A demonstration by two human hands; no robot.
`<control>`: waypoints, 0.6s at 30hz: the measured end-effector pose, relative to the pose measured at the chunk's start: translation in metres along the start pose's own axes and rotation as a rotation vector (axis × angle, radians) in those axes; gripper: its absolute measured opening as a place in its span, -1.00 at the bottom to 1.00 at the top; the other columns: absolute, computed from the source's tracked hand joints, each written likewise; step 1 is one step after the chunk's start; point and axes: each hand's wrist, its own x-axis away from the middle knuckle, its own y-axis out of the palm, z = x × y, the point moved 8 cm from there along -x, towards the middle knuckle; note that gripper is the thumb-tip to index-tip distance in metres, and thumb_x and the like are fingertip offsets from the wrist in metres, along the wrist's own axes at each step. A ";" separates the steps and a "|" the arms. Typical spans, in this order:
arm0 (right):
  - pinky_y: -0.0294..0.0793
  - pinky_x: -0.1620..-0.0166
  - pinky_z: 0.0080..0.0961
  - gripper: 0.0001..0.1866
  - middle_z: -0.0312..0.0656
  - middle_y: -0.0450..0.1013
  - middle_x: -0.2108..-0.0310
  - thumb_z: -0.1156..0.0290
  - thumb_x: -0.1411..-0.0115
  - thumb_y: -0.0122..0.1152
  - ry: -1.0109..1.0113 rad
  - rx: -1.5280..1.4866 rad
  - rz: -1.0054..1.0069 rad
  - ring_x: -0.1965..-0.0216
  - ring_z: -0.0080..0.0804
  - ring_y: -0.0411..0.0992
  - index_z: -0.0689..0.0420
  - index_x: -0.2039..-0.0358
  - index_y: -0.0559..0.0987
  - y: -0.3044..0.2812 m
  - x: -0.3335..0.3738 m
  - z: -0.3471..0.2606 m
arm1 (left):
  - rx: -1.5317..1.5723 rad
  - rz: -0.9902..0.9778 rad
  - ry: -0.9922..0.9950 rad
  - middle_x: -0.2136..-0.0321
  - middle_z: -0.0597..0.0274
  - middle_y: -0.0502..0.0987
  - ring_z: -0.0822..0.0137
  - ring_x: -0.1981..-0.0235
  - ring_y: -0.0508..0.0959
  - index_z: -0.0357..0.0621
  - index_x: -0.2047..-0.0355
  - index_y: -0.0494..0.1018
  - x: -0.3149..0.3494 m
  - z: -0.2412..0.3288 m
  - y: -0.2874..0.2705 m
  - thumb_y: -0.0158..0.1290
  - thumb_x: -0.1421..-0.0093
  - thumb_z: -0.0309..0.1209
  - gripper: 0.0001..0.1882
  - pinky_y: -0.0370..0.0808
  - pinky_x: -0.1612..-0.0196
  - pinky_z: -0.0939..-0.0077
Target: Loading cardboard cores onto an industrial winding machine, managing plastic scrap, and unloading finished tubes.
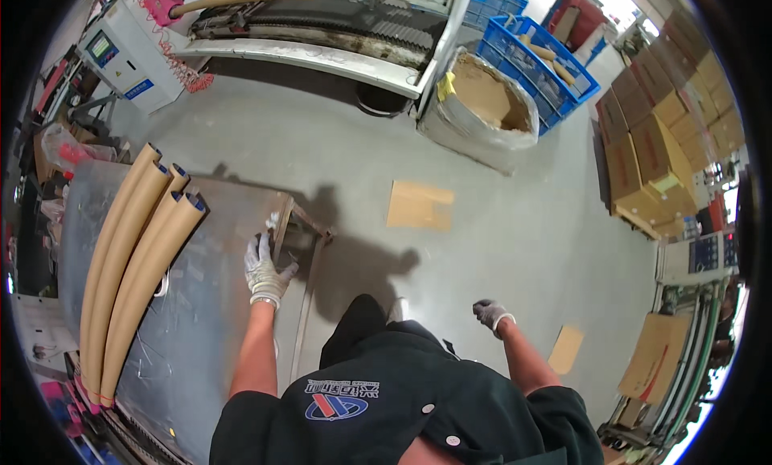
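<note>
My left hand (268, 270), in a whitish work glove with dirty fingertips, is over the right edge of a grey metal-topped table (217, 304). Its fingers point forward and its thumb stands apart, with nothing held. A small white scrap (273, 221) lies at the table corner just beyond the fingertips. Several long brown cardboard tubes (149, 260) lie side by side on the table's left part, their dark blue insides showing at the far ends. Out to the right above the floor hangs my right hand (492, 315), gloved and curled closed; I see nothing in it.
Flat cardboard pieces (420, 205) lie on the grey floor. Ahead stand a long machine (314, 59) with a tube on it, a large plastic-lined bin (482, 111) and a blue crate (563, 79). Stacked cartons (655, 151) rise at right; a control cabinet (129, 59) stands far left.
</note>
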 end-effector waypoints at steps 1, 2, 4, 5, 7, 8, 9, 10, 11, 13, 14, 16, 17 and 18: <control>0.33 0.46 -0.57 -0.74 -0.29 0.40 0.55 0.33 -0.03 0.05 -0.044 -0.055 0.007 0.53 -0.53 0.30 0.19 0.30 0.53 -0.018 -0.022 -0.015 | -0.084 -0.026 -0.049 -0.11 -0.06 0.12 -0.07 -0.12 0.14 -0.03 -0.16 0.02 -0.014 0.004 0.001 0.32 0.30 -0.23 0.01 0.12 -0.15 0.24; 0.33 0.46 -0.58 -0.74 -0.28 0.42 0.52 0.34 -0.04 0.05 -0.096 -0.109 0.013 0.53 -0.53 0.30 0.19 0.27 0.52 -0.036 -0.046 -0.036 | -0.078 -0.023 -0.061 -0.11 -0.06 0.12 -0.07 -0.12 0.14 -0.03 -0.16 0.02 -0.028 0.006 0.010 0.32 0.30 -0.23 0.01 0.12 -0.15 0.24; 0.33 0.46 -0.60 -0.73 -0.28 0.43 0.50 0.35 -0.05 0.06 -0.148 -0.104 0.025 0.52 -0.54 0.31 0.19 0.25 0.51 -0.076 -0.074 -0.101 | -0.201 0.026 -0.121 -0.13 -0.02 0.06 -0.07 -0.14 0.06 0.03 -0.17 0.00 -0.041 -0.009 0.032 0.26 0.30 -0.07 0.02 0.00 -0.17 0.10; 0.33 0.46 -0.63 -0.73 -0.27 0.44 0.47 0.36 -0.07 0.07 -0.200 -0.111 0.058 0.52 -0.54 0.32 0.20 0.22 0.50 -0.095 -0.083 -0.128 | -0.253 0.048 -0.147 -0.14 0.00 0.03 -0.07 -0.16 0.02 0.06 -0.17 -0.01 -0.046 -0.012 0.040 0.23 0.30 0.01 0.02 -0.06 -0.18 0.02; 0.34 0.46 -0.63 -0.73 -0.26 0.44 0.47 0.36 -0.07 0.08 -0.193 -0.170 0.089 0.51 -0.55 0.32 0.20 0.22 0.50 -0.101 -0.103 -0.153 | -0.317 0.017 -0.152 -0.15 0.02 0.01 -0.05 -0.18 -0.04 0.10 -0.16 0.02 -0.051 -0.025 0.055 0.15 0.24 0.06 -0.05 -0.14 -0.20 -0.01; 0.34 0.45 -0.64 -0.74 -0.26 0.44 0.46 0.36 -0.07 0.10 -0.195 -0.235 0.130 0.51 -0.55 0.33 0.20 0.23 0.50 -0.119 -0.111 -0.165 | -0.326 0.059 -0.132 -0.16 0.03 0.00 -0.04 -0.19 -0.04 0.11 -0.15 0.04 -0.055 -0.018 0.056 0.14 0.23 0.02 -0.08 -0.14 -0.20 -0.01; 0.35 0.44 -0.63 -0.75 -0.26 0.44 0.45 0.38 -0.08 0.09 -0.112 -0.378 0.026 0.50 -0.54 0.35 0.20 0.24 0.49 -0.115 -0.118 -0.171 | -0.343 0.110 -0.109 -0.16 0.03 -0.01 -0.04 -0.19 -0.04 0.12 -0.15 0.05 -0.064 -0.013 0.050 0.13 0.21 -0.01 -0.12 -0.14 -0.21 0.00; 0.36 0.43 -0.62 -0.76 -0.26 0.44 0.45 0.38 -0.08 0.08 -0.062 -0.349 -0.014 0.49 -0.53 0.35 0.20 0.25 0.49 -0.119 -0.124 -0.179 | -0.332 0.054 -0.149 -0.16 0.02 0.01 -0.04 -0.19 -0.03 0.11 -0.14 0.08 -0.067 -0.009 0.053 0.11 0.18 -0.06 -0.16 -0.14 -0.21 0.00; 0.38 0.42 -0.60 -0.77 -0.25 0.44 0.45 0.38 -0.08 0.08 -0.007 -0.335 -0.052 0.49 -0.52 0.36 0.20 0.26 0.49 -0.116 -0.126 -0.186 | -0.327 0.053 -0.154 -0.16 0.02 0.01 -0.04 -0.19 -0.03 0.11 -0.14 0.08 -0.069 -0.011 0.054 0.11 0.18 -0.06 -0.16 -0.14 -0.21 0.00; 0.39 0.40 -0.57 -0.77 -0.25 0.44 0.45 0.37 -0.09 0.06 0.002 -0.226 -0.079 0.48 -0.51 0.37 0.21 0.27 0.49 -0.116 -0.138 -0.211 | -0.311 0.040 -0.171 -0.15 0.02 0.03 -0.04 -0.20 -0.03 0.11 -0.13 0.09 -0.067 -0.018 0.061 0.10 0.17 -0.09 -0.19 -0.14 -0.22 -0.01; 0.37 0.45 -0.56 -0.76 -0.28 0.44 0.49 0.36 -0.07 0.07 -0.011 -0.146 -0.096 0.52 -0.51 0.35 0.22 0.29 0.50 -0.114 -0.141 -0.226 | -0.318 0.070 -0.168 -0.15 0.03 0.04 -0.04 -0.21 -0.02 0.12 -0.12 0.11 -0.062 -0.019 0.057 0.08 0.16 -0.13 -0.22 -0.14 -0.22 -0.02; 0.32 0.49 -0.51 -0.76 -0.30 0.40 0.59 0.31 -0.02 0.05 -0.042 -0.003 -0.123 0.58 -0.51 0.30 0.20 0.37 0.54 -0.110 -0.150 -0.266 | -0.307 0.070 -0.188 -0.16 0.03 0.03 -0.04 -0.21 -0.02 0.12 -0.12 0.12 -0.067 -0.025 0.056 0.07 0.16 -0.14 -0.24 -0.13 -0.22 -0.02; 0.32 0.49 -0.51 -0.76 -0.30 0.40 0.59 0.31 -0.02 0.05 -0.050 0.014 -0.125 0.58 -0.51 0.30 0.20 0.37 0.54 -0.112 -0.159 -0.278 | -0.297 0.079 -0.199 -0.16 0.03 0.03 -0.04 -0.21 -0.01 0.11 -0.11 0.13 -0.068 -0.025 0.052 0.06 0.15 -0.16 -0.25 -0.13 -0.22 -0.03; 0.35 0.46 -0.53 -0.77 -0.26 0.41 0.57 0.30 -0.01 0.05 0.003 0.198 -0.160 0.57 -0.50 0.31 0.18 0.41 0.53 -0.110 -0.177 -0.287 | -0.290 0.063 -0.220 -0.15 0.02 0.06 -0.03 -0.20 0.00 0.10 -0.10 0.17 -0.073 -0.025 0.051 0.03 0.13 -0.18 -0.30 -0.13 -0.22 -0.02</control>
